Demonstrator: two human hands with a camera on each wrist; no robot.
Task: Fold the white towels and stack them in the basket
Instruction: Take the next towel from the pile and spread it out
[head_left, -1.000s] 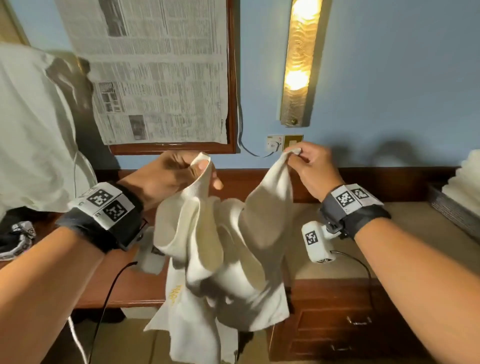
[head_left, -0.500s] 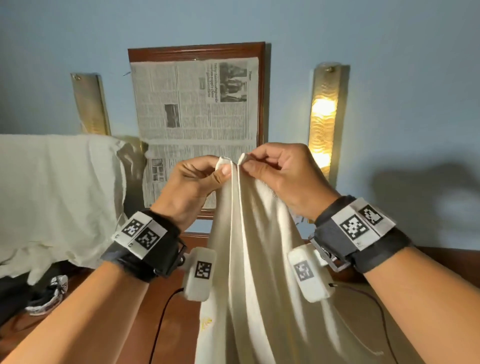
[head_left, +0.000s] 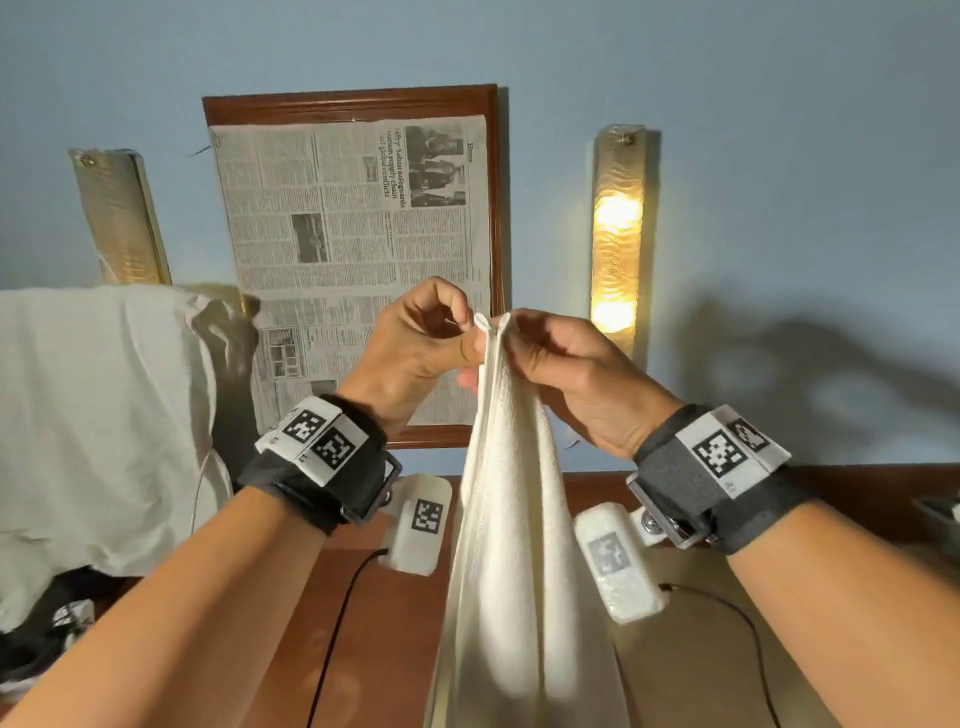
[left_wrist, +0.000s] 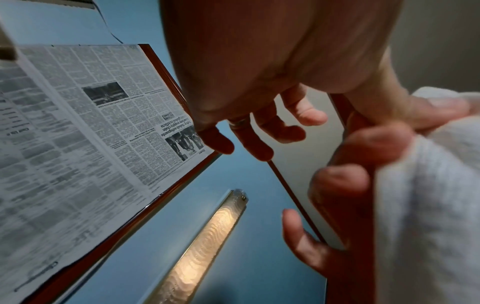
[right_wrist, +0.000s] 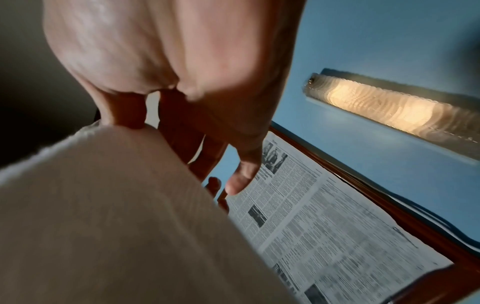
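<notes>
Both hands meet high in front of the framed newspaper (head_left: 358, 249), each pinching a top corner of one white towel (head_left: 511, 519). The left hand (head_left: 415, 348) nips its corner between thumb and forefinger, with the other fingers (left_wrist: 262, 131) loosely spread and holding nothing. The right hand (head_left: 566, 374) pinches the neighbouring corner, its fingers curled against the cloth. With the two corners touching, the towel hangs doubled lengthwise, falling below the newspaper toward the wooden desk (head_left: 379, 623) and out of the bottom of the head view.

This looks like the first fold, halving the towel in the air. Next, one hand should probably take both corners so the other can run down and catch the lower end for a second fold; the hanging edges need to line up first. A pile of white cloth (head_left: 98, 415) lies left of the newspaper. No basket can be made out for certain.
</notes>
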